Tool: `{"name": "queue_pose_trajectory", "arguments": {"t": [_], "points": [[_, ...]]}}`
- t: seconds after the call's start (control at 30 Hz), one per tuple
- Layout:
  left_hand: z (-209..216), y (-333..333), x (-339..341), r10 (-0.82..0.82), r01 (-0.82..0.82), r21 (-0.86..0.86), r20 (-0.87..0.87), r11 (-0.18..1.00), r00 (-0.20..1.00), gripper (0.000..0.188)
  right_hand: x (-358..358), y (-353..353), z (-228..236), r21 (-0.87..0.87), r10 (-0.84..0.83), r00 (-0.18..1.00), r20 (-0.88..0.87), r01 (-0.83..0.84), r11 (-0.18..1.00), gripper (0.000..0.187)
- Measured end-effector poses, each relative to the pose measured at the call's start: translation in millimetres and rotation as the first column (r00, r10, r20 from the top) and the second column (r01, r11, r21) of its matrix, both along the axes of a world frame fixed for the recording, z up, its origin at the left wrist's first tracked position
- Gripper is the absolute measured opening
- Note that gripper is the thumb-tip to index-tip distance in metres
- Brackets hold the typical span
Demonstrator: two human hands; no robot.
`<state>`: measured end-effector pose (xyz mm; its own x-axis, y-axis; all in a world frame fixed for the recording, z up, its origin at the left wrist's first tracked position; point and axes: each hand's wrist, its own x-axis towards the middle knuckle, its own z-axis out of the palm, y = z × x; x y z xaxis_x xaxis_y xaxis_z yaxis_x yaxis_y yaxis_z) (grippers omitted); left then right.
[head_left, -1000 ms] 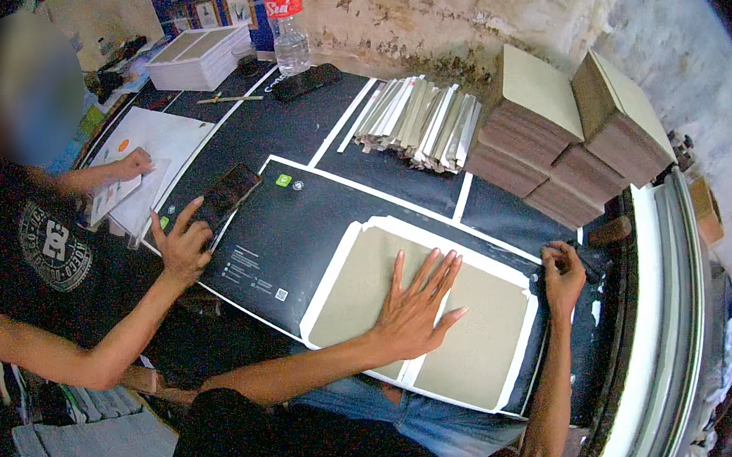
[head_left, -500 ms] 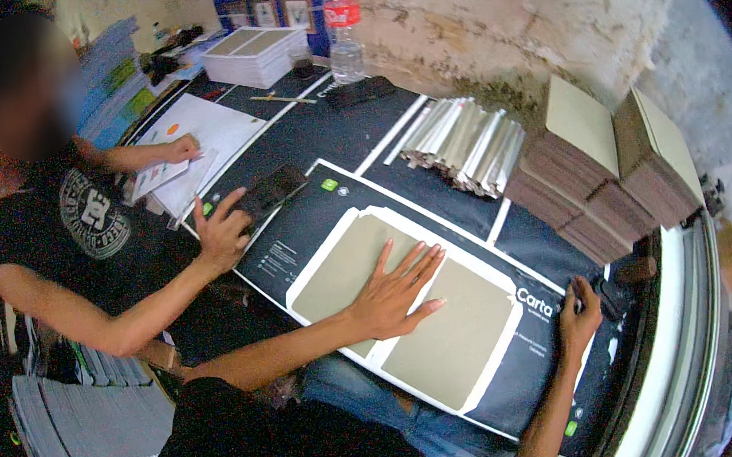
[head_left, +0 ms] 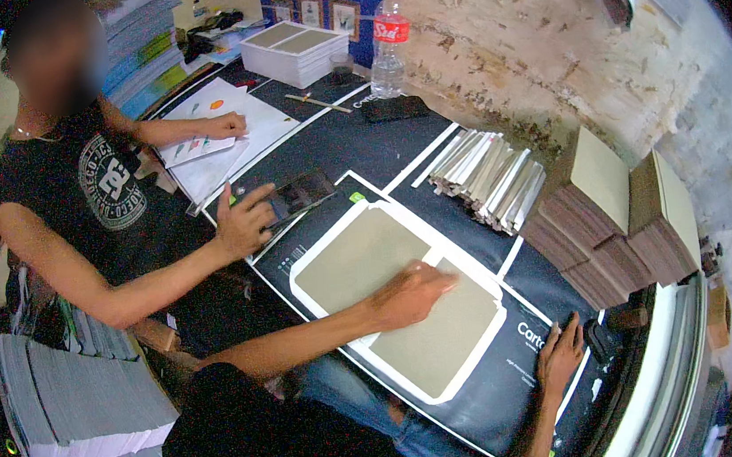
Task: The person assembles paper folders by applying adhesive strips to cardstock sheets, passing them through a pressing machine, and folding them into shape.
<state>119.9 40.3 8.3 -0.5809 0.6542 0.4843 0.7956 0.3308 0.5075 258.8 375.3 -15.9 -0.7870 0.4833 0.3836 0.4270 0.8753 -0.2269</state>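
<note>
A case cover (head_left: 360,256), two grey-beige boards framed by turned-in white paper, lies on the dark printed sheet in front of me. My left hand (head_left: 416,295) rests on the right-hand board near the middle gap, fingers curled into a loose fist and the tips slightly blurred. I see nothing in it. My right hand (head_left: 561,355) lies on the dark sheet (head_left: 490,394) to the right of the cover, fingers stretched out. Just beyond those fingertips sits a small black object (head_left: 604,342) that I cannot identify.
Stacked brown boards (head_left: 598,231) and a bundle of pale strips (head_left: 490,180) stand at the far right. A co-worker's hand (head_left: 245,223) is beside a black phone (head_left: 302,195) at left. A bottle (head_left: 389,48), finished-looking covers (head_left: 294,57) and paper stacks (head_left: 81,401) surround the table.
My left hand has gone from flat with spread fingers to curled on the cover. My right hand has let its fingers out onto the sheet. The view has shifted slightly.
</note>
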Motion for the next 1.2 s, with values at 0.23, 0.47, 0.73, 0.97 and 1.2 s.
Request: {"name": "queue_pose_trajectory", "arguments": {"t": [0.23,0.47,0.73,0.97,1.2], "points": [[15,45,-20,-0.114,0.128,0.219,-0.075,0.967,0.991,0.009,3,11,-11,0.075,0.001,0.997,-0.072,0.005,0.997,0.051],[9,51,-136,0.157,-0.074,0.457,-0.146,0.887,0.977,0.009,14,-7,-11,-0.005,-0.081,0.969,-0.235,0.082,0.997,0.027],[-6,-11,-281,0.402,-0.466,0.294,0.254,0.835,0.88,0.024,38,-36,-7,-0.065,-0.07,0.976,-0.205,0.058,0.996,0.03],[-42,-102,-405,0.801,-0.817,0.018,-0.211,0.576,0.56,0.124,32,-39,-14,-0.073,-0.069,0.988,-0.14,0.059,0.996,0.031],[-55,-130,-470,0.699,-0.688,-0.134,0.079,0.713,0.71,0.157,27,-47,1,-0.045,-0.048,0.992,-0.117,0.043,0.998,0.034]]}}
